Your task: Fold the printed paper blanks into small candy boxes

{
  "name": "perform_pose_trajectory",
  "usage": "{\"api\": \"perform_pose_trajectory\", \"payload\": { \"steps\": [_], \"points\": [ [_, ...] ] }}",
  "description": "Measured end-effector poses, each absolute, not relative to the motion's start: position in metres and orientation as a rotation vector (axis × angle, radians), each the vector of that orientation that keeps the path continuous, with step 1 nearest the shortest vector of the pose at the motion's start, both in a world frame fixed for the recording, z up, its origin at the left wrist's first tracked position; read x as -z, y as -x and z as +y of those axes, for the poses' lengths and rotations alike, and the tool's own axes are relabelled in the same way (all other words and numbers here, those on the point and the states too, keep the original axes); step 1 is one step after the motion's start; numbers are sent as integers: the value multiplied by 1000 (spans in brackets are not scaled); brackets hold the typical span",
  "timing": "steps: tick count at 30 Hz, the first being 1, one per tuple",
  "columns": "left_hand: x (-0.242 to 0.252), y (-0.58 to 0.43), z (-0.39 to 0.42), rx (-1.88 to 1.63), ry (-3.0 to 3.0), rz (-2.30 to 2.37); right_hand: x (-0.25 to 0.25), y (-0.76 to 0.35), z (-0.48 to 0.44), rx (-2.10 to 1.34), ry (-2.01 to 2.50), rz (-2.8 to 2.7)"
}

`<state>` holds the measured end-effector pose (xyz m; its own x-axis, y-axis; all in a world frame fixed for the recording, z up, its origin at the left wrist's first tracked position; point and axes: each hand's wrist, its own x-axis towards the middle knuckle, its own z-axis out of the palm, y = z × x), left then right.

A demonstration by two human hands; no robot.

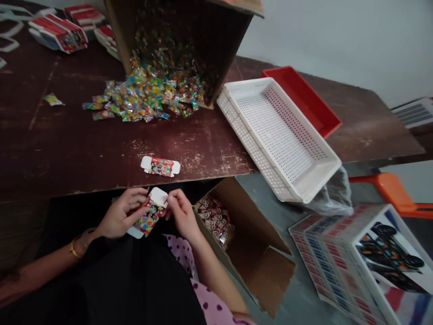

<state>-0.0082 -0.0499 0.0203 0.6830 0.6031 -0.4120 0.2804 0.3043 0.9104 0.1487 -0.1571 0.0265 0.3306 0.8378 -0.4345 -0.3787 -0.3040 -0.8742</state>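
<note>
Black cloth (128, 280): covers my front and lies closest to view, with pink spotted cloth (209, 293) beside it toward my right arm.
Carton (150, 217): small, red and printed, in both my hands, tilted, just in front of the table edge; white flaps show at its upper and lower ends.
Left hand (123, 213): I grip the carton's side, thumb across the printed face, fingers behind; a yellow band (73, 249) circles that wrist.
Right hand (181, 212): I pinch narrowly at the carton's upper right edge, beside the white flap.
Second carton (161, 167): lies on the table (84, 151) near its front edge, just beyond my hands, white flaps spread at both ends.
Sweets (145, 95): clear-wrapped, many-coloured, heaped beyond that carton and spilling from a big box (118, 31) on its side; one stray sweet (53, 99) sits apart, to the left.
Stacks (59, 34): red and white, at the table's far left.
Lower box (260, 266): open, beside my right arm, below the table, with small red packs (216, 221) inside.
White crate (280, 144): to the right, tilted, overhanging the table edge; a red tray (311, 101) sits behind it.
Striped crate (334, 257): farther right and lower, near an orange object (394, 192).
</note>
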Motion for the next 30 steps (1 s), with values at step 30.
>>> {"api": "perform_pose_trajectory", "payload": {
  "steps": [30],
  "points": [
    [-7,44,-59,-46,-266,807,-28,-114,-120,-1586,1462,-1071]
  ]
}}
